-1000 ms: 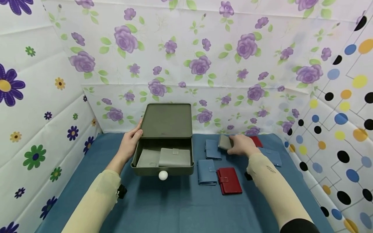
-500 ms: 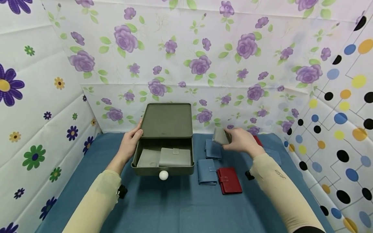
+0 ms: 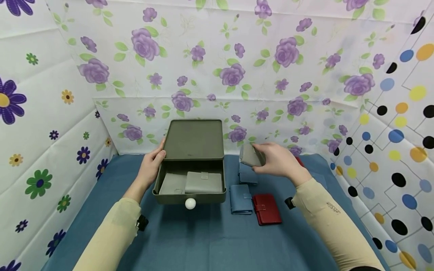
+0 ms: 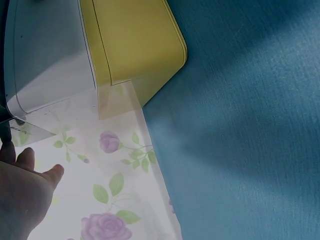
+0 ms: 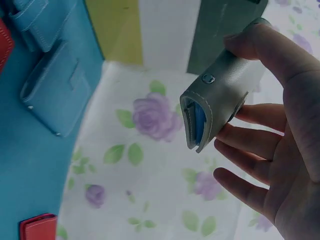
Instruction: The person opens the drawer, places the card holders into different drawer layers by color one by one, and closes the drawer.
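Wallets [image 3: 241, 199], blue and red, near drawer [image 3: 173, 199]

A creased white sheet with purple roses [image 3: 203, 79] hangs at twelve o'clock, a white flower-printed sheet [image 3: 55, 109] at nine, a white dot-printed sheet [image 3: 403, 150] at three; flat blue cloth [image 3: 217, 244] spreads toward six.

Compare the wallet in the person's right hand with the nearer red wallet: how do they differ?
Colour: the held wallet is grey, while the nearer red wallet is red.
Support: the held wallet is gripped by the right hand; the nearer red wallet rests on the blue cloth.
Pose: the held wallet is tilted, whereas the nearer red wallet lies flat.
Shared: both are folded.
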A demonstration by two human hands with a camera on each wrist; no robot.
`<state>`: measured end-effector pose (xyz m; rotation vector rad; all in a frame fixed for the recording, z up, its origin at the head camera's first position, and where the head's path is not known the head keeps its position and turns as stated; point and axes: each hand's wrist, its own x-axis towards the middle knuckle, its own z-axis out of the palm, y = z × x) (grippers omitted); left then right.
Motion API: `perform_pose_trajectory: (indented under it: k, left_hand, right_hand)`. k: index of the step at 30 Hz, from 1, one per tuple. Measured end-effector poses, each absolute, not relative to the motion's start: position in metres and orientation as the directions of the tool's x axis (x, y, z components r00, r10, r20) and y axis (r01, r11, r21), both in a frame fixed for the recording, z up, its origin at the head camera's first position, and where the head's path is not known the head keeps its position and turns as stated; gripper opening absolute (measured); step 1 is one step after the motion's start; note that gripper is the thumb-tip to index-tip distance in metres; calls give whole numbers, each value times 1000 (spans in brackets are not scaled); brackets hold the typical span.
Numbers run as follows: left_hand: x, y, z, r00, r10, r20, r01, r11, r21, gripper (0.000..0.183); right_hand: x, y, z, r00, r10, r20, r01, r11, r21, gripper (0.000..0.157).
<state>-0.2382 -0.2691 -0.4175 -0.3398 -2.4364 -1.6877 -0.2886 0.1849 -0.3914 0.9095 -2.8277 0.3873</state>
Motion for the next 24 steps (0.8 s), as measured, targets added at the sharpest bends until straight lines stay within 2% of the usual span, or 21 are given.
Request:
perform_pose_trajectory:
  k: [8,24]
  left_hand:
    - [-258,-279,-444,-955,83,283,294,364,884,55]
    - [-259,-281,-448,-955,79,285,294,358,886,55]
  right_hand:
    - [-275,173,-370,-764,-584,274,-639,744,-195,87]
    - [-260,154,-353,-719,-606,340,-681,711,-174,88]
